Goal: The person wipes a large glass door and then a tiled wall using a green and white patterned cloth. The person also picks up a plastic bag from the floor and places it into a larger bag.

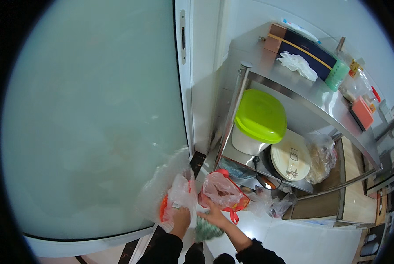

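My left hand (181, 218) grips a clear plastic bag (180, 193) beside the glass door. Something orange (164, 208) and a small white label show through its thin film. My right hand (214, 215) has a blurred green-and-white bundle (208, 229) hanging beneath it, pinched at the thumb side; what the bundle is made of is unclear. Just beyond that hand stands a red tote bag (241, 200), lined with clear plastic (221, 188). Its contents are mostly hidden, and one red strap droops to the floor.
A frosted glass door (94, 115) fills the left. At right, a steel shelf unit (295, 94) holds a green-lidded bucket (261, 115), a round white appliance (290, 155) with a dangling plug (256, 160), and boxes above. Plastic bags (272, 201) lie beneath, near a wooden cabinet (356, 184).
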`<state>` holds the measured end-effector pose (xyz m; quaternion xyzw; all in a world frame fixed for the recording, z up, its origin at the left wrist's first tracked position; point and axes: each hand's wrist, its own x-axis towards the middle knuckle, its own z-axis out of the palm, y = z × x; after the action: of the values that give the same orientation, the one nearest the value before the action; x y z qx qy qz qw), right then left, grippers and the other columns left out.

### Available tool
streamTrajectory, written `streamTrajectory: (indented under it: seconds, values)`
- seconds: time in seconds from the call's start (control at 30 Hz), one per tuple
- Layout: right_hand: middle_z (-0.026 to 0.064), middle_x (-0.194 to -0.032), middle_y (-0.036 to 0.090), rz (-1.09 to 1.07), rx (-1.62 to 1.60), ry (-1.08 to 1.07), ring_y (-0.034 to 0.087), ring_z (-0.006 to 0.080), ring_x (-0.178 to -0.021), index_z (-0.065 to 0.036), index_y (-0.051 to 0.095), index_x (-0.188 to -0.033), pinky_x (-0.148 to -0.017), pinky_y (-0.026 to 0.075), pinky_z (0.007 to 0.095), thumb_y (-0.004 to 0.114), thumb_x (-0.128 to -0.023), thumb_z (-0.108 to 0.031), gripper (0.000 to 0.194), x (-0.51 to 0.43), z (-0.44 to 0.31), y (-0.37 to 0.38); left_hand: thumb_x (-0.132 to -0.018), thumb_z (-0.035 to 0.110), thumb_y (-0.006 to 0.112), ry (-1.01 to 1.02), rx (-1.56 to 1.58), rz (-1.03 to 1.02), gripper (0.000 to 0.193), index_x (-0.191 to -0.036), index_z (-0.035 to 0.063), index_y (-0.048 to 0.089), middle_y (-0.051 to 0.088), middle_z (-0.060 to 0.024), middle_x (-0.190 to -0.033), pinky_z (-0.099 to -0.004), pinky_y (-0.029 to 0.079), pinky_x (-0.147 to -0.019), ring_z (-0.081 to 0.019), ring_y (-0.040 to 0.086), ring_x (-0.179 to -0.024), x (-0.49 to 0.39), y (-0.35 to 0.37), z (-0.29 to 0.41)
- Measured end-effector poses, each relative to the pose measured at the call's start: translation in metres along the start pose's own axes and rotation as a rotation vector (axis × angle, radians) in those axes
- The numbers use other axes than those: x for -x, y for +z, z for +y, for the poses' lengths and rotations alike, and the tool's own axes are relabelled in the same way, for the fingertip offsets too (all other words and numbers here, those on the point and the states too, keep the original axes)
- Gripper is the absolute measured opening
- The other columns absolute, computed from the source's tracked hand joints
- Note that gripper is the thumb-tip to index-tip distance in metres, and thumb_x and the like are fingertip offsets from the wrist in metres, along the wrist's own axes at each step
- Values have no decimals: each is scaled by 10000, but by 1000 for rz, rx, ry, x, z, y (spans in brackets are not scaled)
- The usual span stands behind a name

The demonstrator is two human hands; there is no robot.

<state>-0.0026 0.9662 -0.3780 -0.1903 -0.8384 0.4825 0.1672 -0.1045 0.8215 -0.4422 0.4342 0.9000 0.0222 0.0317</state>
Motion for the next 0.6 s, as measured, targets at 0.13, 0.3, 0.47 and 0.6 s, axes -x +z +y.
streamTrajectory:
  seconds: [0.13, 0.3, 0.47, 0.6]
  values:
    - [210, -1011, 613, -122, -6, 180, 608, 371, -893, -218, 37, -1450, -801, 469, 424, 625, -761, -237, 906, -112, -78, -7, -780, 129, 551, -27, 47, -114, 128, -889, 80, 597, 582, -87, -849, -360, 512, -555, -249, 630, -685, -2, 4, -3]
    - [226, -929, 624, -584, 360, 111, 608, 389, -856, -197, 68, -1449, -772, 469, 460, 605, -744, -179, 886, -164, -135, 9, -811, 162, 528, 44, 33, -205, 160, -939, 83, 581, 613, -76, -933, -400, 533, -609, -265, 649, -783, -2, -1, 14]
    - [223, -879, 636, -620, 489, -76, 624, 367, -840, -145, 370, -1307, -737, 480, 464, 561, -771, -202, 572, -168, -86, 54, -854, 212, 492, -4, 111, -511, 266, -1086, 101, 564, 560, -90, -1160, -447, 507, -718, -285, 624, -910, -24, 1, 24]
    - [196, -872, 649, -607, 510, -121, 644, 328, -786, -87, 546, -1068, -688, 494, 446, 532, -766, -166, 312, -155, -100, 57, -910, 292, 431, -117, 380, 131, 436, -1310, 120, 432, 438, -110, -1334, -441, 397, -945, -271, 483, -1170, -12, 102, -1]
